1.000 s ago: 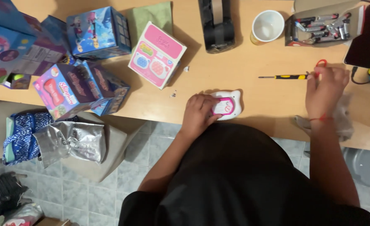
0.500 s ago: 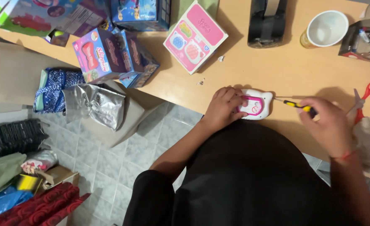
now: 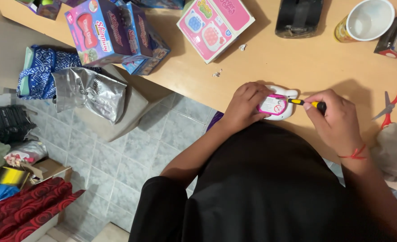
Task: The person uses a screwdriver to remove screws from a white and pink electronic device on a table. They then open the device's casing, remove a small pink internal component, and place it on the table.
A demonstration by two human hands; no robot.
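- Far left on the wooden surface [image 3: 270, 58]: purple toy boxes [image 3: 106, 31], then a pink toy box [image 3: 215, 24] lying flat.
- My left hand [image 3: 245, 105] is closed around the small white-and-pink toy [image 3: 277, 105], pinning it at the surface edge near me.
- My right hand [image 3: 335, 118] grips a yellow-handled screwdriver [image 3: 308, 103], tip on the toy's pink back.
- Right: white cup [image 3: 366, 20], red scissors [image 3: 393, 105].
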